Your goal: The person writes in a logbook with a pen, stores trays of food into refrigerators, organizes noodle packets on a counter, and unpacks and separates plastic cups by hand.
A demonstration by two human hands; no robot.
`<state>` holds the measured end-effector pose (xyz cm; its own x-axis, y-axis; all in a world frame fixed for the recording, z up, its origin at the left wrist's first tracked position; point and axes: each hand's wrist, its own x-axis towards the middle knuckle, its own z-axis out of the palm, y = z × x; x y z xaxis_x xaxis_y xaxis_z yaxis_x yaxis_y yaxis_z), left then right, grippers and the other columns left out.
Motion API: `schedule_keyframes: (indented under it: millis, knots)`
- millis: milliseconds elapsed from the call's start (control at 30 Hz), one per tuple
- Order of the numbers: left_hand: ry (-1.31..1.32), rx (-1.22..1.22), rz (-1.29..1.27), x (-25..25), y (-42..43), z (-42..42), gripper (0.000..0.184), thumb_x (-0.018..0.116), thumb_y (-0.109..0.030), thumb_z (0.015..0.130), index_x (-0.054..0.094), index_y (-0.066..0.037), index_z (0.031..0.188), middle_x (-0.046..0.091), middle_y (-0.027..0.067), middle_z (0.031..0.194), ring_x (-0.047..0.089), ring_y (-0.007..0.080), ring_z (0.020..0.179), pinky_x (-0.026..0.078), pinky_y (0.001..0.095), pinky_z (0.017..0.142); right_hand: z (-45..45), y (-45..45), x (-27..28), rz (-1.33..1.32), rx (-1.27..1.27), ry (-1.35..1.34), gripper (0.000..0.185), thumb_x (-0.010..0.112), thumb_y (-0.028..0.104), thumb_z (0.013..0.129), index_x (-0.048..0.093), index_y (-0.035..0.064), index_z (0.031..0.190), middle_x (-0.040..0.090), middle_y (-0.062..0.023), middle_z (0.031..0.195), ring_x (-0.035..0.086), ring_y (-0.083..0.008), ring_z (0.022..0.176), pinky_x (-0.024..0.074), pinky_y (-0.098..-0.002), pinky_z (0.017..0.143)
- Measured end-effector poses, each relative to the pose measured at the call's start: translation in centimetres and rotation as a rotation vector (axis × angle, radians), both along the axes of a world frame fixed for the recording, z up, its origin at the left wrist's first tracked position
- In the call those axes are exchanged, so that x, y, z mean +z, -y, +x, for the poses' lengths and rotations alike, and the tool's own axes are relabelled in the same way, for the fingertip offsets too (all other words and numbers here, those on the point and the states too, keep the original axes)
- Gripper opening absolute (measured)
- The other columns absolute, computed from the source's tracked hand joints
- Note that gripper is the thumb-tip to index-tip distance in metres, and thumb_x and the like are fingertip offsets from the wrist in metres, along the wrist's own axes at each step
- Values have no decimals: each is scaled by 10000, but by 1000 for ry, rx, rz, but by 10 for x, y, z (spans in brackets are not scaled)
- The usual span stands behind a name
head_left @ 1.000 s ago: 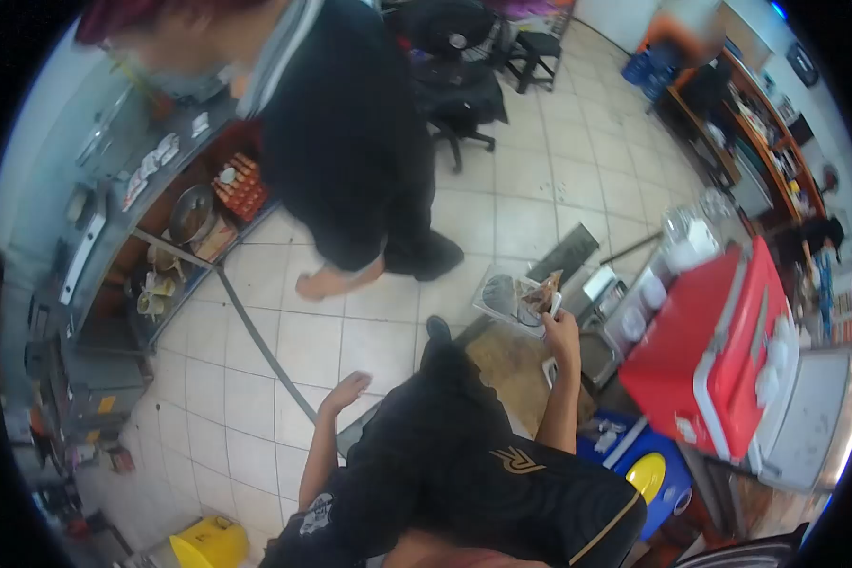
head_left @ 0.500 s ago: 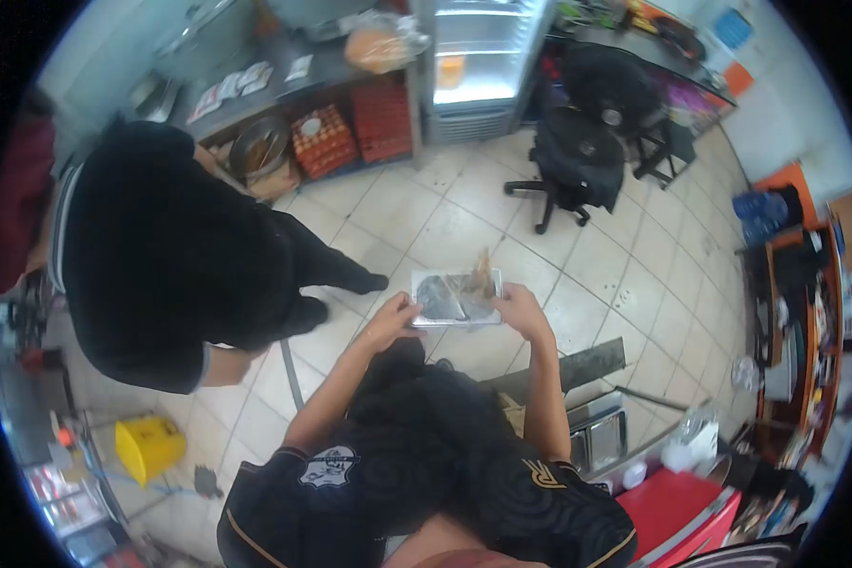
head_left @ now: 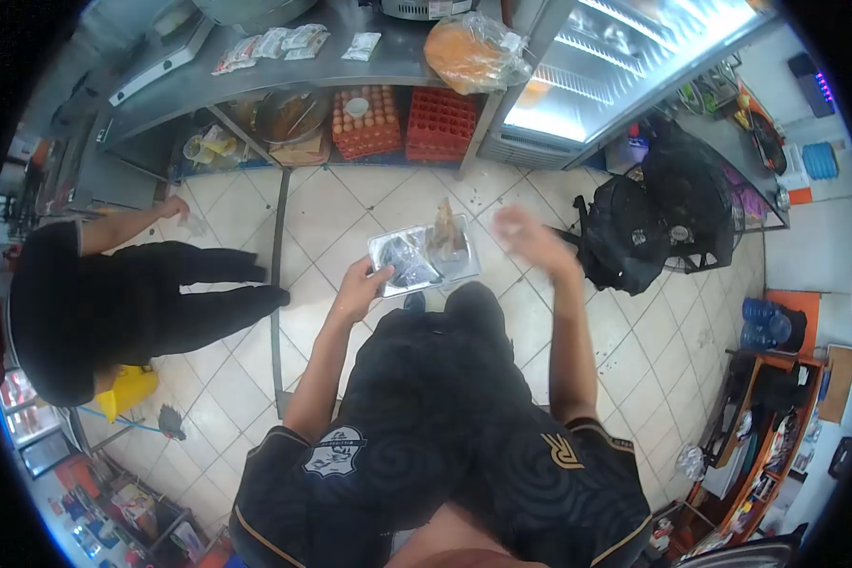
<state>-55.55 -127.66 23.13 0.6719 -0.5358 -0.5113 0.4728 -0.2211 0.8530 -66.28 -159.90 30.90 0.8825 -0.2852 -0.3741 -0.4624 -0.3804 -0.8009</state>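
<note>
1. Head view: left hand [head_left: 358, 290] grasps the tray [head_left: 466, 268] at its near left corner
2. Tray lies between the hands
3. Right hand [head_left: 534, 243], blurred, seems open, apart from the tray's right end

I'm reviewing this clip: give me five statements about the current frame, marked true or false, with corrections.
1. The left hand holds the container. True.
2. The right hand grips the container too. False: the right hand is apart from it.
3. Eggs sit below the counter. True.
4. The plastic-wrapped orange bundle lies on the floor. False: the plastic-wrapped orange bundle is on the counter.
5. The chair is black. True.
</note>
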Motion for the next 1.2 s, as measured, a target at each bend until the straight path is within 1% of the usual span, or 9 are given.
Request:
schedule_keyframes:
  millis: [133, 267, 400, 533, 733, 967, 1033, 1067, 1200]
  knots:
    - [72, 118, 40, 9, 20, 27, 203, 647, -99, 913, 632, -3, 1090, 603, -6, 848, 523, 76, 717, 422, 254, 614, 106, 149, 36, 4, -285, 294, 359, 614, 306, 961, 585, 26, 1183, 652, -90, 1094, 642, -168, 908, 547, -320, 717]
    - [-18, 292, -55, 19, 50, 47, 257, 590, -70, 932, 598, 23, 1171, 643, 65, 1037, 591, 128, 891, 461, 282, 789, 235, 301, 87, -631, -371, 728, 477, 702, 320, 894, 556, 25, 1239, 604, -142, 1210, 654, -254, 999, 541, -359, 826]
    - [-71, 396, -31, 51, 94, 70, 318, 592, -48, 935, 552, 31, 1240, 628, 92, 1090, 600, 158, 950, 476, 303, 822, 365, 404, 78, -1052, -492, 1234, 474, 763, 270, 817, 542, 11, 1148, 596, -193, 1069, 592, -345, 925, 485, -413, 777]
    - [-59, 502, -124, 87, 148, 97, 340, 588, -46, 939, 529, 29, 1265, 624, 98, 1131, 601, 172, 1015, 477, 311, 871, 387, 374, 95, -836, -786, 1166, 328, 752, 205, 813, 543, 6, 970, 543, -152, 898, 543, -325, 824, 439, -440, 712]
    - [20, 464, -282, 113, 210, 176, 386, 567, -45, 952, 490, 22, 1323, 591, 106, 1244, 590, 193, 1109, 472, 341, 961, 387, 377, 105, -572, -695, 1137, 307, 693, 257, 871, 559, -5, 959, 559, -172, 868, 553, -360, 816, 432, -443, 727]
    - [169, 367, -406, 191, 295, 255, 377, 544, -34, 961, 477, 59, 1320, 590, 128, 1247, 593, 195, 1117, 490, 341, 949, 288, 337, 98, -717, -576, 1073, 381, 628, 240, 918, 558, -39, 1167, 567, -213, 1043, 561, -374, 953, 443, -434, 835]
    - [191, 267, -372, 215, 321, 272, 369, 545, -44, 961, 484, 61, 1309, 602, 124, 1206, 607, 184, 1065, 489, 328, 925, 248, 326, 70, -513, -636, 1063, 505, 601, 239, 931, 449, -61, 1307, 542, -193, 1162, 553, -313, 1055, 434, -430, 918]
    - [207, 229, -390, 225, 338, 278, 367, 557, -60, 959, 494, 57, 1300, 612, 118, 1180, 609, 177, 1044, 491, 319, 902, 225, 321, 48, -659, -719, 996, 544, 580, 229, 931, 391, -52, 1357, 533, -181, 1193, 542, -290, 1086, 430, -429, 942]
    - [215, -29, -432, 270, 423, 290, 314, 618, -134, 937, 562, 46, 1188, 630, 89, 1044, 609, 160, 985, 489, 291, 801, 144, 324, 8, -197, -977, 1164, 466, 500, 207, 899, 393, -4, 1300, 513, -132, 1167, 528, -211, 1046, 440, -368, 905]
